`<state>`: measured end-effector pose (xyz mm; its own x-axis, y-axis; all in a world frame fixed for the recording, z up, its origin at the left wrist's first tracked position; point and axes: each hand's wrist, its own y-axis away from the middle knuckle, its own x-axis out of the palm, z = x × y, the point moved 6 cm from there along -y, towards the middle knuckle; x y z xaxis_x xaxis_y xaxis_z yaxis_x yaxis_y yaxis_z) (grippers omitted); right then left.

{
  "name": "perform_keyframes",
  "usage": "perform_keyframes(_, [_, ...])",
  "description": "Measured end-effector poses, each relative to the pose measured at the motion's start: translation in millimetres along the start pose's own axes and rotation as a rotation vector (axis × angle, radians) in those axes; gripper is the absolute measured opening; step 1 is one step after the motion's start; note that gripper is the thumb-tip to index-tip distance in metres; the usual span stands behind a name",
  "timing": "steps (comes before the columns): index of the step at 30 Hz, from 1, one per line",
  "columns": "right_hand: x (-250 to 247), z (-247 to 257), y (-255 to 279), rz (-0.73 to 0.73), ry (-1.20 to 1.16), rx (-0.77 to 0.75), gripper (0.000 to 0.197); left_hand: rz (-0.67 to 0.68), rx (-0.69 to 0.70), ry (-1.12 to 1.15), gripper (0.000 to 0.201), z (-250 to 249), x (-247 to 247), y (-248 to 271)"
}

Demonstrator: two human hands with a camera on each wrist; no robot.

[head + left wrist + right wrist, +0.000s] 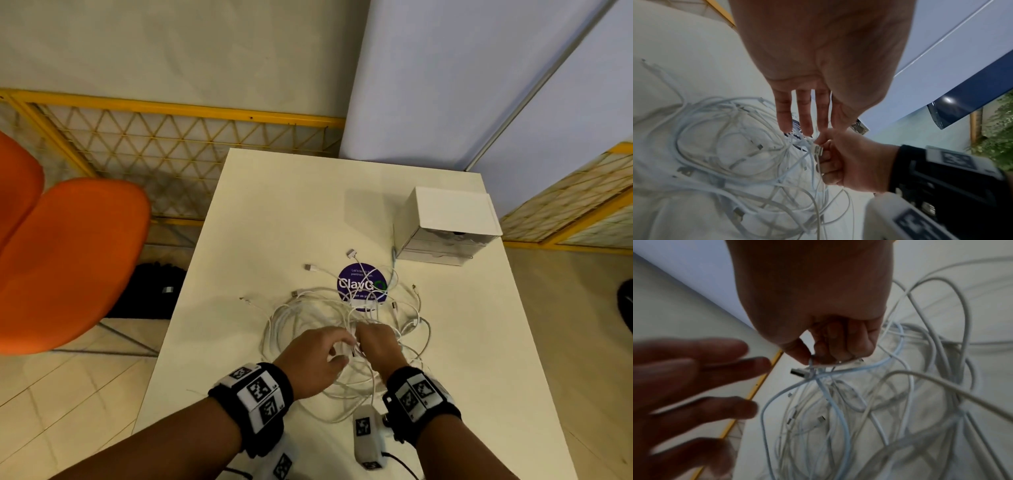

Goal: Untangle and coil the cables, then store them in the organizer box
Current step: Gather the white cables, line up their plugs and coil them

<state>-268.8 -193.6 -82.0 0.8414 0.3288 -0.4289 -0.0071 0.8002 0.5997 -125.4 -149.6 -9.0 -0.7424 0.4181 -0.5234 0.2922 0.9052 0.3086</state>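
A person's two hands meet over a tangle of white cables [346, 329] lying near the middle of a white table [274, 212], toward its near edge. The right hand [378, 346] has its fingers curled, pinching a cable just behind its USB plug [799, 372] between thumb and fingertips, as the right wrist view shows; several strands cross under the plug. The left hand [313, 359] reaches in beside it with fingers [785, 113] straight and spread, tips at the knot of strands by the plug and gripping nothing. Loose loops fan out around both hands, with several connector ends lying free on the far side of the heap. A round purple sticker [362, 284] on the table is partly covered by the cables. The white organizer box [445, 222] stands near the far right corner, well apart from the hands, one thin cable running up to its left side. Both wrists wear black bands with printed markers. An orange chair [68, 260] sits left of the table, a yellow mesh fence [171, 137] beyond.
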Motion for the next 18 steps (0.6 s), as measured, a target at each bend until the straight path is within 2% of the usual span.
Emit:
perform_keyframes(3, [-21, 15, 23, -0.073, -0.086, -0.032, 0.024, -0.002, -0.078, 0.107, 0.023, -2, 4, -8])
perform_keyframes(4, [-26, 22, 33, -0.067, -0.097, -0.086, 0.024, -0.008, -0.119, 0.139, 0.024, -2, 4, -10])
perform_keyframes(8, [-43, 53, 69, -0.061, -0.051, -0.368, 0.025, -0.04, -0.193, 0.263, 0.052, -15, -5, -12])
perform_keyframes(12, [-52, 84, 100, -0.01, 0.043, -0.538, 0.006, -0.023, -0.061, 0.464, 0.047, -54, -22, -10])
perform_keyframes(16, [-56, 119, 131, 0.137, -0.043, -0.645, 0.013, -0.047, 0.047, 0.413, 0.062, -91, -46, -8])
perform_keyframes(18, [-64, 131, 140, 0.154, -0.081, -0.716, 0.015, -0.106, 0.068, 0.402, 0.06, -108, -63, -5])
